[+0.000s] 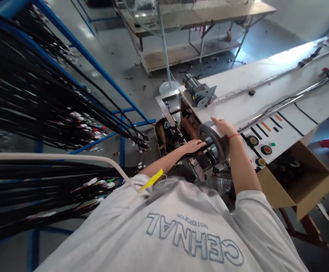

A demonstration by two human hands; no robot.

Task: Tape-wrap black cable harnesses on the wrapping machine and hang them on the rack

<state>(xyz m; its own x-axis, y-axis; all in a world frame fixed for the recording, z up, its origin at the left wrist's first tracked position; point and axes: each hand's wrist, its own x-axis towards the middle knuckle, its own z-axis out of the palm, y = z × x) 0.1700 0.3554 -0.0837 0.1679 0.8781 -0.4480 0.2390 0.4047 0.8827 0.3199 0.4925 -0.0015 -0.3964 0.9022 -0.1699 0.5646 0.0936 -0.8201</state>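
A round metal ring (210, 136) with a wide rim stands at the end of the white board. My left hand (194, 146) is at its left side, fingers curled over a black cable bundle (205, 147) that runs into the ring's opening. On the ring's upper right edge rests my right hand (221, 126), its fingers stretched out and the palm side hidden. Dark machine parts (200, 164) lie just below my left hand. A grey motor (193, 86) is mounted on the board above the ring.
Black cable bundles with connectors hang on a blue rack (96, 64) at left. The long white board (238, 85) extends right, with tape rolls (266, 150) near its edge. An open cardboard box (314, 185) sits below it. A two-level table (178, 19) and a stand (164, 45) are behind.
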